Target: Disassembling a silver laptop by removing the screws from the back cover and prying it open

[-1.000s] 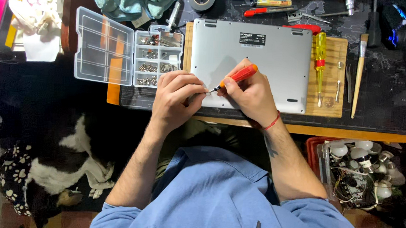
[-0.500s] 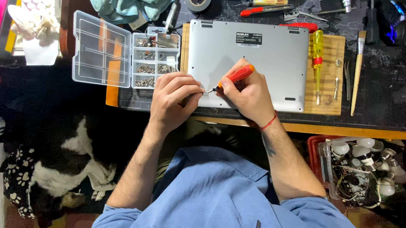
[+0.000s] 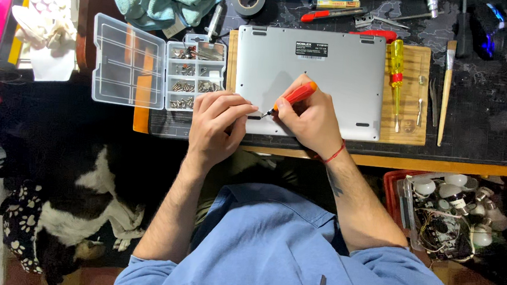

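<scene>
**Two hands work a small screwdriver on an upturned laptop**

I look straight down on a silver laptop point(image 3: 322, 76) lying bottom-up on a wooden board point(image 3: 410, 120), at about 12 o'clock from my body. My right hand point(image 3: 310, 119) is clenched around an orange-handled screwdriver point(image 3: 291, 97), its tip angled down toward 8 o'clock and meeting the laptop's near left corner. My left hand point(image 3: 216, 125) rests just beside the tip, fingers curled, fingertips pinched together at the blade; I cannot tell whether they hold a screw. At 10 o'clock, a clear compartment box point(image 3: 158, 69) lies open with screws in its right half. At 2 o'clock, a yellow screwdriver point(image 3: 396, 72) lies on the board, a paintbrush point(image 3: 446, 92) beside it. A black-and-white dog point(image 3: 79, 208) lies at 8 o'clock.
</scene>
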